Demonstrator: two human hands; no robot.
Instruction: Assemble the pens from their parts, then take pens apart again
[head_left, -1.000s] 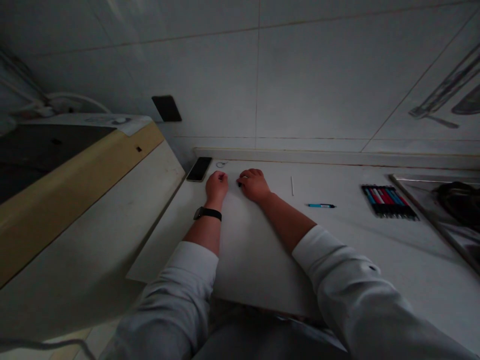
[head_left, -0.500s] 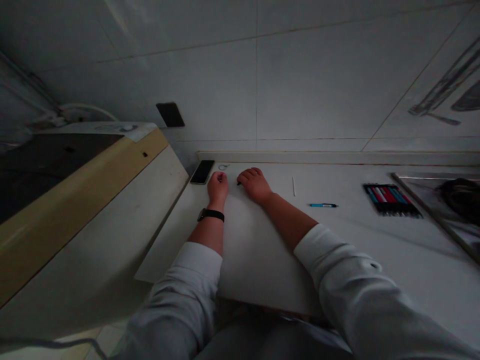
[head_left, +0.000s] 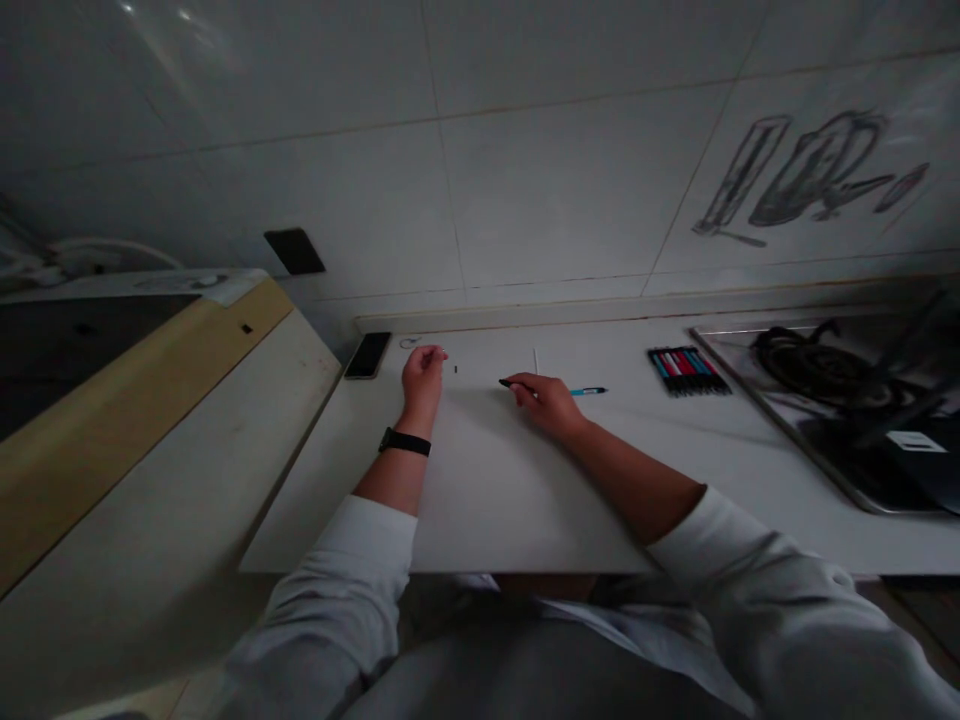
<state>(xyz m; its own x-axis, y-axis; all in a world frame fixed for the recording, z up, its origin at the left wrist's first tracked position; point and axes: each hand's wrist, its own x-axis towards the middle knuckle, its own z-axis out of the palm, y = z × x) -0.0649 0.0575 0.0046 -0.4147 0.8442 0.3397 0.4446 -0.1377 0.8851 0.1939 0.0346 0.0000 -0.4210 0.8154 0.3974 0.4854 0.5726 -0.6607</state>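
Note:
My left hand (head_left: 423, 370), a dark-banded watch on its wrist, is closed with the fingertips together; anything between them is too small to make out. To its right on the white counter lies a tiny black piece (head_left: 455, 369). My right hand (head_left: 549, 402) is closed in a pinch on a short black pen part (head_left: 505, 382), its tip pointing left. A thin white stick (head_left: 535, 358), like a pen refill, lies just behind that hand. Beside the knuckles, a blue pen (head_left: 589, 391) with a black end is partly covered by the hand.
A phone (head_left: 368, 356) and a small wire-like loop (head_left: 409, 343) lie at the back left. Several red, blue and black pens (head_left: 688, 371) form a row on the right. A gas stove (head_left: 806, 370) stands beyond them. A beige-edged appliance (head_left: 172, 370) borders the left.
My right hand has moved right and toward me, bringing out the black part in its pinch. The tiny black piece now shows on the counter. The view has shifted right.

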